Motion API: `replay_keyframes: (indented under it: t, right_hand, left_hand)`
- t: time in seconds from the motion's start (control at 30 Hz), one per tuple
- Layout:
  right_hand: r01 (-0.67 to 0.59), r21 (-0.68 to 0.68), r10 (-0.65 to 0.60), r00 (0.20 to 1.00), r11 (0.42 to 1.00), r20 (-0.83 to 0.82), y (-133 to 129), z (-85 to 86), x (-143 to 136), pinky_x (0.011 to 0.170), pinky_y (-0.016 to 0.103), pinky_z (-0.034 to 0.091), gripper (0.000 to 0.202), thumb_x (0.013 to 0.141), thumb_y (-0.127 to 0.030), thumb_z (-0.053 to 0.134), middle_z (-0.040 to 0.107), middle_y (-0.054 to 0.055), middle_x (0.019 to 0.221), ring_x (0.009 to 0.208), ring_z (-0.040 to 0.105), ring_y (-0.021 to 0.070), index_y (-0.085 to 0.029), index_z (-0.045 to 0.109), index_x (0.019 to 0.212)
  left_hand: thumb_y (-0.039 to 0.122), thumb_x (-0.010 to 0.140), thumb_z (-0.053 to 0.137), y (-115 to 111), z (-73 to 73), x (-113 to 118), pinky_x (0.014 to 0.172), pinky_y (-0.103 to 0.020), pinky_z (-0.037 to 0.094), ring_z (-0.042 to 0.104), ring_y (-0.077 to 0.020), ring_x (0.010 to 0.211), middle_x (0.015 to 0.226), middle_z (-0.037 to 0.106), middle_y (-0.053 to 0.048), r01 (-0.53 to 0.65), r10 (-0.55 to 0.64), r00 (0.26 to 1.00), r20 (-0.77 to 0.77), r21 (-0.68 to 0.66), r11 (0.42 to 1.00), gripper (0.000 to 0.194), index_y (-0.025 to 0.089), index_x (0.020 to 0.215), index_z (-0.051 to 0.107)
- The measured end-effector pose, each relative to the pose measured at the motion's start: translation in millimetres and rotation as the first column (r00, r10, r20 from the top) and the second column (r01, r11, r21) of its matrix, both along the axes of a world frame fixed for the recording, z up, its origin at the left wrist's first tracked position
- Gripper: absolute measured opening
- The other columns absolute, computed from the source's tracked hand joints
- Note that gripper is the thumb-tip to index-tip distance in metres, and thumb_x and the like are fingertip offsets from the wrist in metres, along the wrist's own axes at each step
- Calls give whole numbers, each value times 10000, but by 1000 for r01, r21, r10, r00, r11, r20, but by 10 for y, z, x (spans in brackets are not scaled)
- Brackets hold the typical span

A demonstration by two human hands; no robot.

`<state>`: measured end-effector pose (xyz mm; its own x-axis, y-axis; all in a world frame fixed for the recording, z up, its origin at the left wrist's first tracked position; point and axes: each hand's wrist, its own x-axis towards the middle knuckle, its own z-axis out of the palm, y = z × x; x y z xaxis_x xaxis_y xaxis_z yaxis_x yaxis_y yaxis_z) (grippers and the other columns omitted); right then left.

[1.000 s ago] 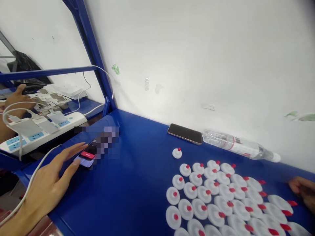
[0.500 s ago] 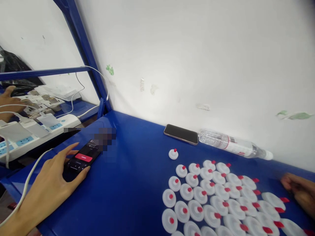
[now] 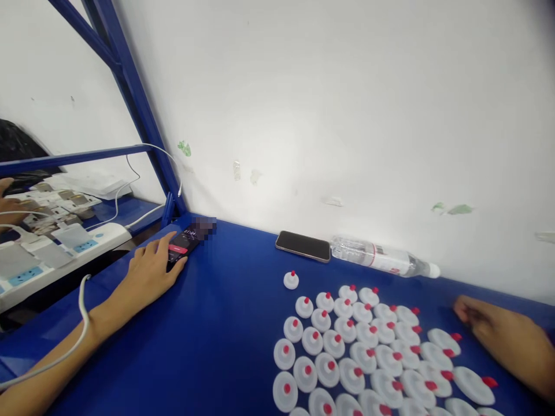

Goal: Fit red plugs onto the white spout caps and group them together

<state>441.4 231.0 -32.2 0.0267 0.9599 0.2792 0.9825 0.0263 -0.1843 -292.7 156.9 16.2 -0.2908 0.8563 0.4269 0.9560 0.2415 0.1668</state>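
Observation:
My left hand [image 3: 150,268] is closed around the lower end of a black smartphone [image 3: 186,237], thumb on one side and fingers on the other. Its lit screen shows a red bar, and the far end is pixelated. At the right edge, my right hand [image 3: 505,335] rests by the table with curled fingers; whatever they hold, if anything, is hidden. Many white round caps with red tips [image 3: 327,368] lie in rough rows between the hands, closer to the right one. One such cap [image 3: 291,280] sits apart at the back.
A second phone [image 3: 303,246], screen dark, lies by the wall beside a clear plastic bottle [image 3: 381,257] on its side. The blue table [image 3: 217,341] meets a blue metal frame [image 3: 130,110]. Power strips with chargers [image 3: 65,248] stand left; a white cable [image 3: 82,306] crosses my left forearm. Another person's hand [image 3: 11,211] is at far left.
My left hand and the phone have moved away from me, towards the back corner of the table. The view has shifted, showing more of my right hand. The caps keep their arrangement.

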Motion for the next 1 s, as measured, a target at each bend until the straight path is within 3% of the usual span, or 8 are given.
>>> replay_keyframes:
  t: [0.1,0.17,0.3,0.4,0.5,0.63,0.73,1.0]
  right_hand:
    - [-59,-67,51,991,996,-121,-68,148,-163,630,423,406,160,782,-212,528,652,52,616,573,654,297,-298,539,648]
    - [-68,-56,59,988,996,-141,-116,228,-248,648,436,392,169,796,-193,537,650,57,621,591,645,300,-300,528,666]
    - [-79,-37,74,988,996,-135,-169,293,-331,669,428,398,159,806,-185,537,672,54,653,629,644,295,-302,530,698]
    - [-67,-40,62,991,997,-117,-158,280,-337,644,398,386,110,767,-216,516,652,37,624,601,630,278,-290,526,686]
    - [-51,-44,46,994,998,-102,-133,251,-327,622,370,353,65,737,-248,502,632,27,599,574,599,255,-274,515,678]
    - [-33,-45,29,994,998,-101,-122,231,-331,625,357,340,41,716,-245,508,630,23,607,588,588,247,-265,518,681]
    - [-17,-43,12,995,999,-100,-132,239,-352,632,354,339,57,724,-224,504,633,22,615,594,582,240,-262,522,685]
    - [-13,-22,11,996,1000,-84,-158,288,-407,646,347,331,99,733,-181,494,628,16,627,613,572,228,-261,521,682]
  left_hand:
    - [447,1052,749,86,97,493,1241,-717,511,548,-413,1508,1659,523,-167,40,-35,998,-50,102,994,672,244,1638,490]
    - [446,1059,736,135,184,947,1234,-709,517,550,-408,1501,1646,531,-161,190,-179,980,-84,136,972,665,251,1644,485]
    - [417,1070,732,295,298,1840,1100,-563,623,683,-304,1269,1415,673,-114,525,-518,851,-86,140,839,477,220,1489,617]
    - [429,1065,747,453,263,2221,1018,-481,646,712,-245,1128,1262,724,-80,683,-684,728,-39,114,721,305,194,1258,713]
    - [451,1061,753,553,141,2290,965,-447,655,720,-226,1061,1181,733,-67,717,-722,690,43,88,691,297,180,1176,718]
    - [476,1064,753,576,-21,2151,857,-387,661,719,-187,917,1066,735,-41,716,-710,683,173,31,697,318,171,1144,715]
    - [468,1074,745,592,-64,2058,817,-360,659,710,-167,854,1009,734,-25,729,-707,650,280,36,684,303,170,1120,723]
    - [493,1120,668,596,-36,1966,783,-324,674,732,-147,868,1269,768,-91,745,-733,513,447,192,639,338,183,1237,735]
